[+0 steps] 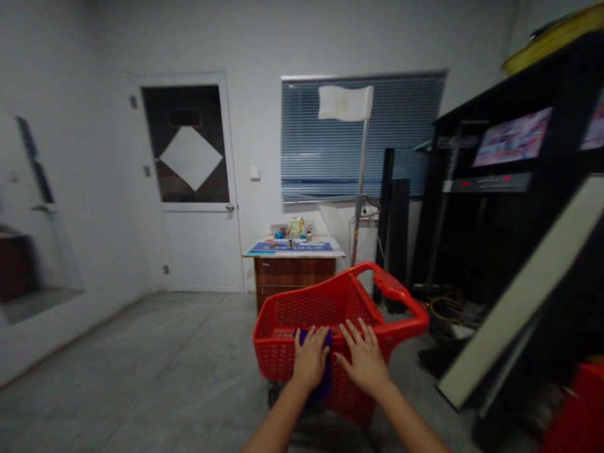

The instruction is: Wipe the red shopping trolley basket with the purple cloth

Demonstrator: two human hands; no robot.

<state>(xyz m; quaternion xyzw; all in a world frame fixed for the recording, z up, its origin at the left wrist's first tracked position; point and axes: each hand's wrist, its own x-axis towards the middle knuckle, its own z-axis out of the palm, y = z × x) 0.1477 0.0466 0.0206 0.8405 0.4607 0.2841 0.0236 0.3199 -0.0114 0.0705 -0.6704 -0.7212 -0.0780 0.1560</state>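
Note:
A red plastic shopping cart [283,352] stands in front of me, its handle [401,292] toward the right. Over the near rim hangs a dark purple cloth [324,377]. My left hand [311,358] presses on this cloth at the rim, fingers curled over the edge and the cloth under them. Just right of it, my right hand [362,355] lies on the same rim with its fingers spread, holding nothing. The cart's basket has lattice walls, and a red panel divides it near the handle. Part of the cloth is hidden behind my left hand and wrist.
A small wooden cabinet [295,272] with bottles on top stands behind the cart. A white flag [344,104] on a pole rises beside it. A long pale board [523,302] leans at right near a dark rack. Concrete floor [165,358] stretches left toward a white door [198,245].

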